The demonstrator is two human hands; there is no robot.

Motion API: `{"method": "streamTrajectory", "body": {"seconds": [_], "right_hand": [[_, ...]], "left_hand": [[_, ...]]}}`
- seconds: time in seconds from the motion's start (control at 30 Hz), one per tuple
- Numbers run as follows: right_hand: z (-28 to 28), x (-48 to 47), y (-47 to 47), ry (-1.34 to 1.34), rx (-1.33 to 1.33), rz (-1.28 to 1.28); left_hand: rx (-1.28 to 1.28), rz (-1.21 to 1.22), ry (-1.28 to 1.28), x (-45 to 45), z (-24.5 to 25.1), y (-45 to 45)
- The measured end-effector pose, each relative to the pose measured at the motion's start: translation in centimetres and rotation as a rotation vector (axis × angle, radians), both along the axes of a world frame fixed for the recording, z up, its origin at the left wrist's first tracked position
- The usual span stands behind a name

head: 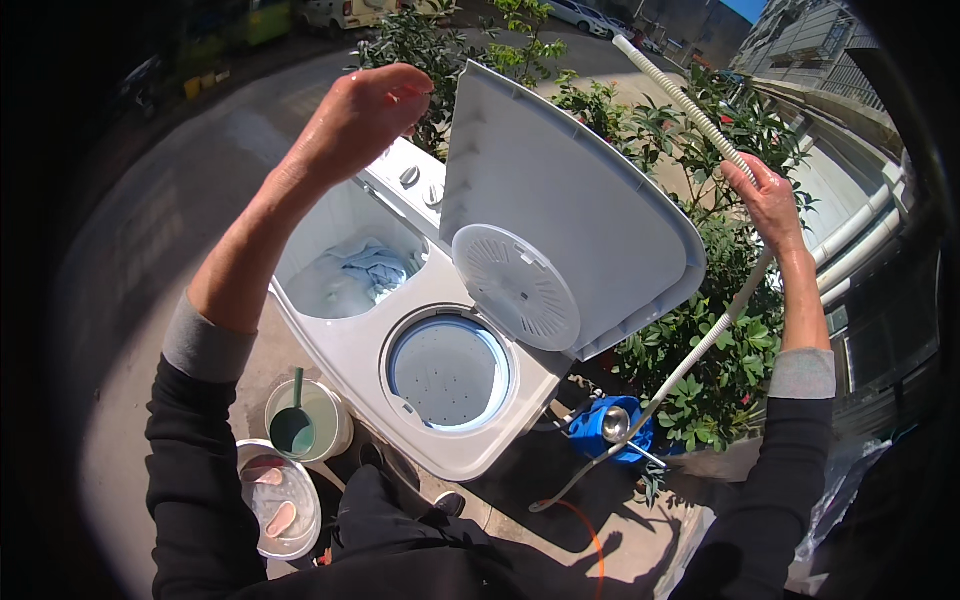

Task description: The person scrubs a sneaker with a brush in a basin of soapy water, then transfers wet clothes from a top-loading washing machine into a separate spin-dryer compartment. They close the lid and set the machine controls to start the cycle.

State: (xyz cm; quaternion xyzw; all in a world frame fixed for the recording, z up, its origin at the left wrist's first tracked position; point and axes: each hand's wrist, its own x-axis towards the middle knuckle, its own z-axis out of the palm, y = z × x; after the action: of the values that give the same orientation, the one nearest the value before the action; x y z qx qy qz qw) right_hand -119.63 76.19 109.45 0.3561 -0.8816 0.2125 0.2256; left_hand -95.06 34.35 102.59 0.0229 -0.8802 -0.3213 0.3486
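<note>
My right hand [766,201], raised at the far right, grips a whitish corrugated hose [701,345]. One end of the hose points up above the hand, and the rest hangs down to the ground. My left hand [379,105] is lifted above the control panel [409,166] of a white twin-tub washing machine [360,341]. Its fingers are bent and partly hidden, and I see nothing held in them. Pale blue laundry [375,268] lies in cloudy water in the wash tub. The spin tub [448,375] stands uncovered, with the grey lid [570,180] and a round slotted cover [516,289] tilted up.
At lower left are a bucket [341,424] with a green dipper [292,431] and a white tub [307,525] with insoles in water. A blue bucket [592,431] holding a metal ladle [616,425] stands right of the machine. Leafy shrubs [712,300] grow behind; an orange hose [596,536] crosses the ground.
</note>
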Motion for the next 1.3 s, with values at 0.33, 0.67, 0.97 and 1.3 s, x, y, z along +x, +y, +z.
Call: {"method": "streamTrajectory", "body": {"seconds": [0.33,0.67,0.97,1.3], "right_hand": [[5.3,-3.7,-20.6,0.585,0.602,0.256],[3.0,-8.6,-30.7,-0.027,0.750,-0.013],[1.8,-12.9,-47.2,0.262,0.568,-0.215],[-5.1,2.6,-60.7,0.077,0.017,0.470]], "left_hand": [[-0.325,-0.304,0.037,-20.5,3.0,-8.2],[-0.707,-0.276,-0.130,-29.5,1.6,-13.6],[-0.666,-0.167,-0.186,-33.3,0.5,-24.0],[-0.327,-0.338,-0.484,-30.3,-20.5,-35.2]]}}
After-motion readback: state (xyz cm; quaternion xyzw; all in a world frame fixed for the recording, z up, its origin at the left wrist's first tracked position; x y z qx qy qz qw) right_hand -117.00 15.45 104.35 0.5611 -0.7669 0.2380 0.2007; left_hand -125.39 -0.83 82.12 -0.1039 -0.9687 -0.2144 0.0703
